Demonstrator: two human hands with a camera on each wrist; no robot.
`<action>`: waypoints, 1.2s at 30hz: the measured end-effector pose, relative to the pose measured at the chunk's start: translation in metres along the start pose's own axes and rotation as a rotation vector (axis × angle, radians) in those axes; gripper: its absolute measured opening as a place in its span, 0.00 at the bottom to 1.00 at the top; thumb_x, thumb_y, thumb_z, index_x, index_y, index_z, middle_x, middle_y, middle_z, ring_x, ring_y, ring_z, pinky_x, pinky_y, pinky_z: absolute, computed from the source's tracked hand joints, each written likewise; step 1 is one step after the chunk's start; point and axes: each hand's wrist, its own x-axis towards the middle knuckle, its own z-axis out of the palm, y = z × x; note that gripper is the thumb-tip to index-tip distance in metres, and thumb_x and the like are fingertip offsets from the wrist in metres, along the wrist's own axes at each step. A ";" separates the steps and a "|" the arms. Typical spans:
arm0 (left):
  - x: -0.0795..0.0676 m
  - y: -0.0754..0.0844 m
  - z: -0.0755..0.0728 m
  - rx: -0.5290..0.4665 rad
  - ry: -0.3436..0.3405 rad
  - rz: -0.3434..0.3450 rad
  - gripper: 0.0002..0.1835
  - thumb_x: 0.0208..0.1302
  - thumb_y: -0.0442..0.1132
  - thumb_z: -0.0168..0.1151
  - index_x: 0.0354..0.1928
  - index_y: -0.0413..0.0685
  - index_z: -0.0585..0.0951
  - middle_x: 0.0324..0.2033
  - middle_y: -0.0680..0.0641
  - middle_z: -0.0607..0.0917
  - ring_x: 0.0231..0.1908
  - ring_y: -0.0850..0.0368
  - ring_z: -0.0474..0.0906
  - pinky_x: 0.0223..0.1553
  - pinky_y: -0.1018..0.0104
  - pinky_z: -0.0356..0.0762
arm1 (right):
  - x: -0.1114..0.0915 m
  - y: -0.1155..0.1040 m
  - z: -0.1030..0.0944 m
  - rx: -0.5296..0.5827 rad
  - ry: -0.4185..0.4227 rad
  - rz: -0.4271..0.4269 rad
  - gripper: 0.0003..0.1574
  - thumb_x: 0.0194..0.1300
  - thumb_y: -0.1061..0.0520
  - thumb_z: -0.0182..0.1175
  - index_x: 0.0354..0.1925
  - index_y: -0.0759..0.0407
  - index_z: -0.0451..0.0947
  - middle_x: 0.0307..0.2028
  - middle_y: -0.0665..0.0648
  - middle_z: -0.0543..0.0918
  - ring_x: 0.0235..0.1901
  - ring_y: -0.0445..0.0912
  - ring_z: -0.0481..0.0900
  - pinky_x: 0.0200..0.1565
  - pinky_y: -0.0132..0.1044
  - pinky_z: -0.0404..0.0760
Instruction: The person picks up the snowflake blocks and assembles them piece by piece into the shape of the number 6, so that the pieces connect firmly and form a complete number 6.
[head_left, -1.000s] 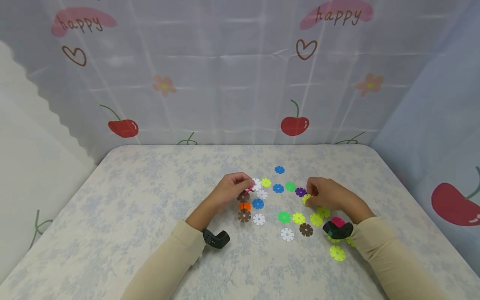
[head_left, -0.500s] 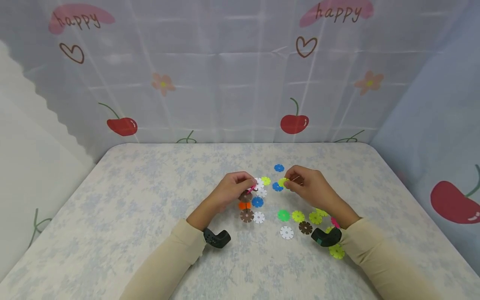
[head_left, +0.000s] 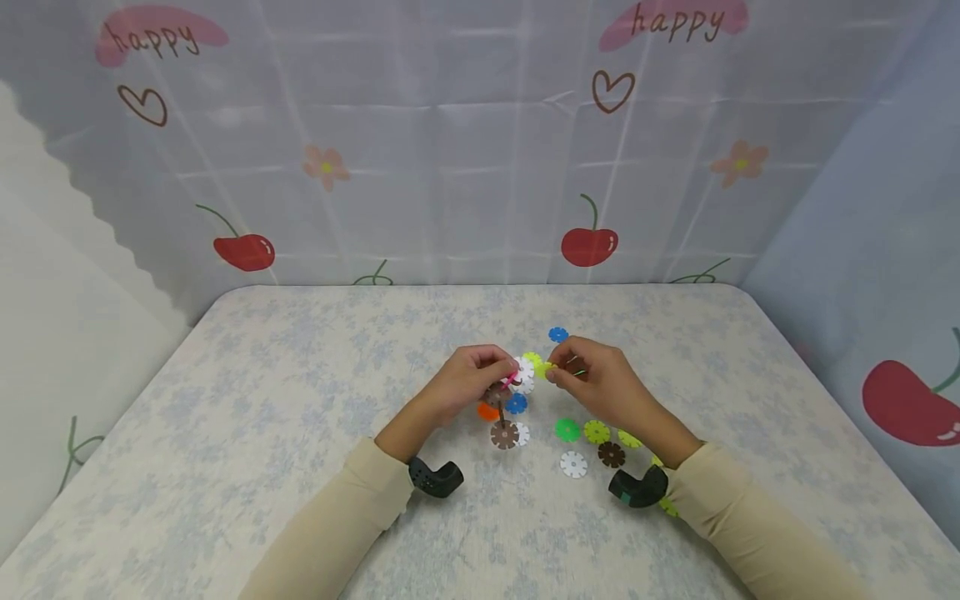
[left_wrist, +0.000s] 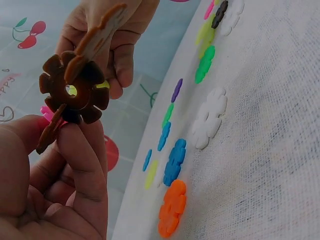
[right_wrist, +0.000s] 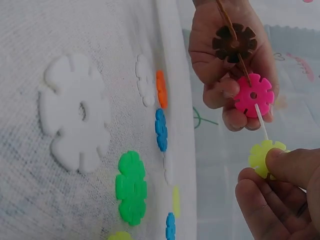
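My left hand (head_left: 467, 377) pinches a chain of slotted flower-shaped plastic discs, held above the table. In the right wrist view its pink disc (right_wrist: 254, 95) lies against the left fingers, with a brown disc (right_wrist: 235, 43) joined above. More brown discs hang from the chain in the left wrist view, where one faces the camera. A white disc (right_wrist: 261, 122), seen edge-on, sticks out of the pink one. Between thumb and finger my right hand (head_left: 603, 375) pinches a yellow disc (right_wrist: 262, 155) at the white disc's edge; whether their slots interlock, I cannot tell.
Loose discs lie flat on the patterned tablecloth: green (head_left: 567, 430), white (head_left: 573, 464), dark brown (head_left: 611, 454), orange (head_left: 488, 411), and blue (head_left: 558, 334) at the back. Several yellow ones lie near the right forearm. A printed curtain (head_left: 465, 167) hangs behind the table.
My right hand has picked up a yellow disc from the right side and carried it left to the chain. The left hand has stayed nearly in place, its chain shifting slightly right.
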 end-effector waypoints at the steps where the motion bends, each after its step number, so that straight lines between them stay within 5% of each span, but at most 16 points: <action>1: 0.000 0.000 0.000 0.001 0.000 0.001 0.11 0.74 0.40 0.61 0.43 0.38 0.84 0.30 0.48 0.82 0.25 0.59 0.75 0.29 0.68 0.76 | 0.000 0.000 0.000 -0.001 0.002 -0.007 0.09 0.64 0.65 0.70 0.40 0.56 0.80 0.35 0.48 0.84 0.37 0.44 0.85 0.40 0.40 0.85; 18: -0.003 -0.001 0.005 -0.024 -0.037 0.034 0.13 0.75 0.39 0.60 0.42 0.33 0.84 0.30 0.46 0.83 0.23 0.60 0.75 0.28 0.69 0.76 | -0.003 -0.001 0.005 -0.070 0.043 -0.158 0.13 0.58 0.70 0.72 0.35 0.54 0.83 0.35 0.46 0.82 0.36 0.41 0.84 0.36 0.38 0.85; 29: -0.003 0.000 0.003 0.019 -0.013 0.041 0.14 0.74 0.43 0.62 0.43 0.36 0.86 0.34 0.37 0.85 0.25 0.59 0.80 0.27 0.69 0.74 | -0.002 -0.001 0.006 -0.029 0.076 -0.202 0.10 0.57 0.69 0.73 0.33 0.56 0.84 0.33 0.47 0.84 0.33 0.40 0.84 0.33 0.33 0.84; 36: -0.003 -0.002 0.002 0.035 -0.028 0.071 0.13 0.74 0.41 0.62 0.45 0.36 0.86 0.34 0.39 0.86 0.27 0.59 0.81 0.26 0.68 0.70 | -0.002 -0.002 0.010 -0.014 0.101 -0.249 0.14 0.54 0.72 0.74 0.30 0.55 0.84 0.32 0.46 0.83 0.32 0.41 0.83 0.32 0.33 0.84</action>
